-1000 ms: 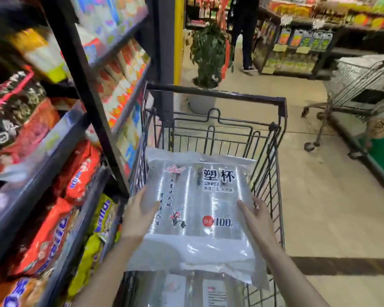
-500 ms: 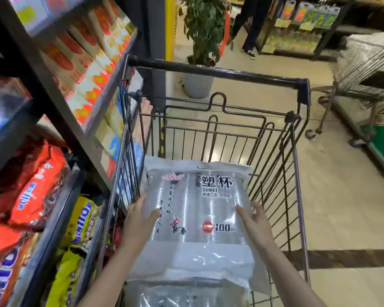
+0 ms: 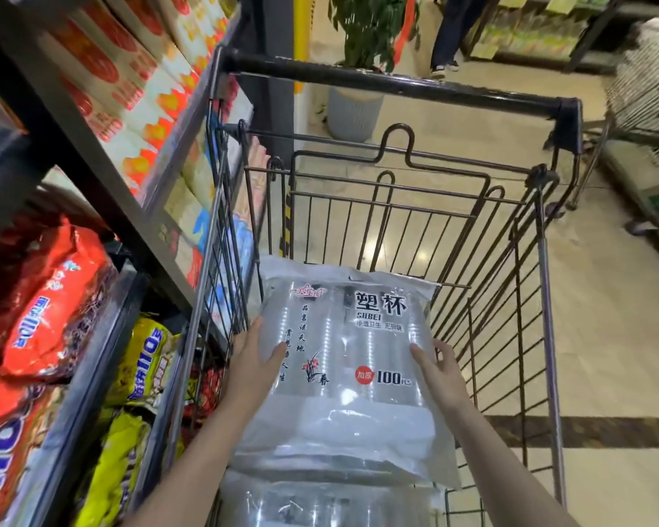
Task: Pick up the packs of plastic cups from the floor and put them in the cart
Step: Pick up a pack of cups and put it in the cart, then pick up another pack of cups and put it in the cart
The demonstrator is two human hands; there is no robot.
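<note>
A clear pack of plastic cups (image 3: 343, 359) with black Chinese print and a "100" label is inside the wire cart (image 3: 544, 283), held flat between both hands. My left hand (image 3: 253, 368) grips its left edge, thumb on top. My right hand (image 3: 440, 370) grips its right edge. Another clear pack of cups (image 3: 320, 503) lies under it at the near end of the cart.
Store shelves (image 3: 92, 176) with snack bags and boxes stand tight against the cart's left side. A potted plant (image 3: 358, 70) and a person's legs (image 3: 449, 36) are beyond the cart handle. Another cart (image 3: 647, 93) stands at right on the tiled floor.
Both hands have lowered the pack deeper into the cart, and the view has tilted further down over the cart.
</note>
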